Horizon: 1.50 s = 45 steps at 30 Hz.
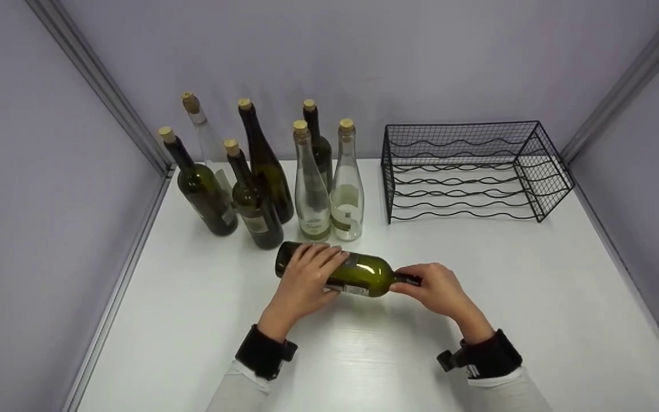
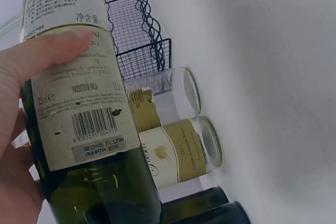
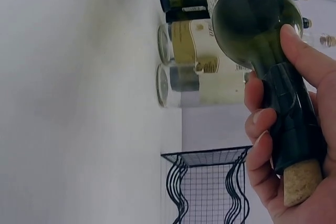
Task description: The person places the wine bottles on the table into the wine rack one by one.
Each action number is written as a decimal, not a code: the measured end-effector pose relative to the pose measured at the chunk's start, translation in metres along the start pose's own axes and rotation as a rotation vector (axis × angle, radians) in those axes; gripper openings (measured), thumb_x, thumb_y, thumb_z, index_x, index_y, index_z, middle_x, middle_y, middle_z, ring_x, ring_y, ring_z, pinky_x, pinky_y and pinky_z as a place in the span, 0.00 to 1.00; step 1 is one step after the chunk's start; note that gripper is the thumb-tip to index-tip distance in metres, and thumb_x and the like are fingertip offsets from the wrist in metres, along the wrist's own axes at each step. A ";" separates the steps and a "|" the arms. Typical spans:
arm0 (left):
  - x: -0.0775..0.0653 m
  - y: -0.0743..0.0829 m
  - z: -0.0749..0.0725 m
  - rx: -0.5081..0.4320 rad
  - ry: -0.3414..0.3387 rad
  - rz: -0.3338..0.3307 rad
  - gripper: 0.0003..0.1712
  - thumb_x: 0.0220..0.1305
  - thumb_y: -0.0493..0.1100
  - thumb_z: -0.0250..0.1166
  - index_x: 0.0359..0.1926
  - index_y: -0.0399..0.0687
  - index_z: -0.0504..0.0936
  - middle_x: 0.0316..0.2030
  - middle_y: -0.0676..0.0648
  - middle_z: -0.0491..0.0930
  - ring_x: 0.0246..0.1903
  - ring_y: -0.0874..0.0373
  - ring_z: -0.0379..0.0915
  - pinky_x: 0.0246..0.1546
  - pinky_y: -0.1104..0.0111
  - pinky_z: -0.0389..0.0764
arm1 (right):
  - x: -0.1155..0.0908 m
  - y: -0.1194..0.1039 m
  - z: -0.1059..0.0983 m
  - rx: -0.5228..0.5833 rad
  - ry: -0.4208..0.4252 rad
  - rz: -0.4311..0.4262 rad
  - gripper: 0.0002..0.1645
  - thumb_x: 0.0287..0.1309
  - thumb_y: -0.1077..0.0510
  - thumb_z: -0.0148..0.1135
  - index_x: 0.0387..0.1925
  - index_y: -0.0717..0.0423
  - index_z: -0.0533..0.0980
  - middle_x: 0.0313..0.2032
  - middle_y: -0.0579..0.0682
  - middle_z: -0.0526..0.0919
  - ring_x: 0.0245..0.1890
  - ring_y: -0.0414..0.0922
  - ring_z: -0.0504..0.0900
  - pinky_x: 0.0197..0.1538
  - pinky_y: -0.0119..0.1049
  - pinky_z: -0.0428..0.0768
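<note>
A dark green wine bottle [image 1: 372, 272] lies on its side in both hands, its base to the left and its neck to the right. The left hand [image 1: 310, 277] grips its body near the base, thumb across the printed back label [image 2: 73, 87] in the left wrist view. Around the neck curl the fingers of the right hand [image 1: 435, 287]. In the right wrist view a cork [image 3: 303, 183] sits in the bottle's mouth, near the right palm, and the right thumb lies along the shoulder. Below the bottle is the white table [image 1: 358, 355].
Several corked bottles stand at the back left, among them two clear bottles [image 1: 313, 200] [image 1: 347, 200] and a dark bottle [image 1: 256, 212] close behind the left hand. A black wire rack [image 1: 461, 214] with wavy bars stands at the back right. Grey walls [image 1: 364, 57] enclose the table.
</note>
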<state>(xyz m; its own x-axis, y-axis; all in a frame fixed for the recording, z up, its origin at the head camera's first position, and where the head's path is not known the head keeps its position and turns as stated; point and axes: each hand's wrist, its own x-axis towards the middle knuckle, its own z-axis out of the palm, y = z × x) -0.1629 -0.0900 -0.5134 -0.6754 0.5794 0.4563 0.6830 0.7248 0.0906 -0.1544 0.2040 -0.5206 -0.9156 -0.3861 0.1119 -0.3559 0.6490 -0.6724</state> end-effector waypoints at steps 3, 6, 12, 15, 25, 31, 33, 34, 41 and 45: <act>0.001 0.002 0.002 -0.010 -0.016 0.002 0.44 0.42 0.54 0.82 0.62 0.52 0.77 0.59 0.47 0.76 0.59 0.48 0.69 0.63 0.50 0.65 | -0.005 0.006 -0.005 0.019 -0.007 0.011 0.25 0.56 0.38 0.68 0.43 0.53 0.86 0.37 0.43 0.87 0.32 0.37 0.80 0.36 0.37 0.77; 0.000 0.002 0.003 -0.009 -0.014 0.002 0.43 0.46 0.57 0.79 0.63 0.52 0.76 0.60 0.47 0.75 0.61 0.49 0.67 0.65 0.52 0.62 | -0.011 0.014 -0.013 0.031 -0.009 0.022 0.25 0.56 0.39 0.68 0.44 0.54 0.86 0.37 0.43 0.87 0.32 0.37 0.80 0.35 0.36 0.77; -0.003 -0.001 0.005 -0.024 0.014 0.033 0.40 0.56 0.62 0.71 0.66 0.50 0.74 0.65 0.45 0.70 0.66 0.48 0.63 0.67 0.51 0.58 | -0.024 0.027 -0.032 0.022 0.030 0.053 0.23 0.56 0.43 0.70 0.44 0.56 0.86 0.39 0.46 0.87 0.35 0.40 0.82 0.37 0.37 0.78; -0.005 -0.001 0.007 -0.041 -0.007 0.032 0.39 0.63 0.64 0.64 0.69 0.51 0.71 0.69 0.45 0.65 0.69 0.48 0.58 0.68 0.51 0.57 | -0.031 0.034 -0.040 0.020 0.053 0.074 0.22 0.55 0.45 0.72 0.43 0.57 0.86 0.38 0.46 0.87 0.33 0.40 0.82 0.36 0.36 0.79; -0.009 0.002 0.015 -0.091 -0.124 -0.026 0.41 0.67 0.72 0.50 0.72 0.55 0.68 0.73 0.48 0.58 0.71 0.47 0.54 0.68 0.49 0.56 | -0.054 0.053 -0.063 -0.007 0.103 0.179 0.23 0.55 0.46 0.72 0.44 0.60 0.85 0.37 0.50 0.87 0.31 0.41 0.79 0.32 0.34 0.77; -0.012 0.006 0.021 -0.128 -0.189 -0.073 0.43 0.66 0.75 0.45 0.73 0.59 0.64 0.74 0.49 0.57 0.72 0.47 0.51 0.67 0.47 0.55 | -0.068 0.063 -0.072 -0.018 0.130 0.258 0.25 0.55 0.45 0.73 0.45 0.61 0.85 0.37 0.51 0.87 0.31 0.42 0.79 0.31 0.34 0.76; -0.012 0.008 0.024 -0.132 -0.211 -0.086 0.43 0.66 0.76 0.44 0.74 0.60 0.63 0.74 0.50 0.56 0.72 0.47 0.51 0.67 0.47 0.55 | -0.073 0.065 -0.075 -0.021 0.145 0.288 0.25 0.54 0.45 0.73 0.44 0.61 0.85 0.36 0.51 0.87 0.31 0.42 0.79 0.30 0.34 0.76; -0.012 0.008 0.025 -0.133 -0.221 -0.091 0.43 0.66 0.76 0.43 0.74 0.60 0.63 0.74 0.50 0.56 0.72 0.47 0.51 0.68 0.47 0.55 | -0.075 0.067 -0.076 -0.023 0.152 0.299 0.25 0.54 0.45 0.74 0.44 0.61 0.85 0.36 0.51 0.87 0.31 0.42 0.79 0.30 0.34 0.75; -0.007 0.012 0.033 -0.117 -0.273 -0.098 0.44 0.66 0.76 0.42 0.75 0.62 0.61 0.75 0.50 0.54 0.73 0.48 0.49 0.69 0.48 0.53 | -0.086 0.077 -0.086 -0.050 0.188 0.336 0.26 0.53 0.45 0.74 0.45 0.61 0.85 0.34 0.51 0.86 0.29 0.42 0.76 0.28 0.34 0.73; -0.004 0.014 0.036 -0.114 -0.299 -0.098 0.44 0.66 0.77 0.41 0.75 0.63 0.60 0.75 0.51 0.52 0.73 0.47 0.48 0.69 0.48 0.52 | -0.092 0.085 -0.091 -0.074 0.217 0.357 0.25 0.53 0.45 0.74 0.45 0.61 0.85 0.33 0.52 0.86 0.27 0.41 0.75 0.27 0.34 0.72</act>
<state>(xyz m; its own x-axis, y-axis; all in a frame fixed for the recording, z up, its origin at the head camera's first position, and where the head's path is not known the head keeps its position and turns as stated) -0.1600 -0.0686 -0.5459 -0.7797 0.6048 0.1621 0.6259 0.7460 0.2275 -0.1176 0.3541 -0.5210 -0.9992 0.0131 0.0380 -0.0145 0.7652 -0.6437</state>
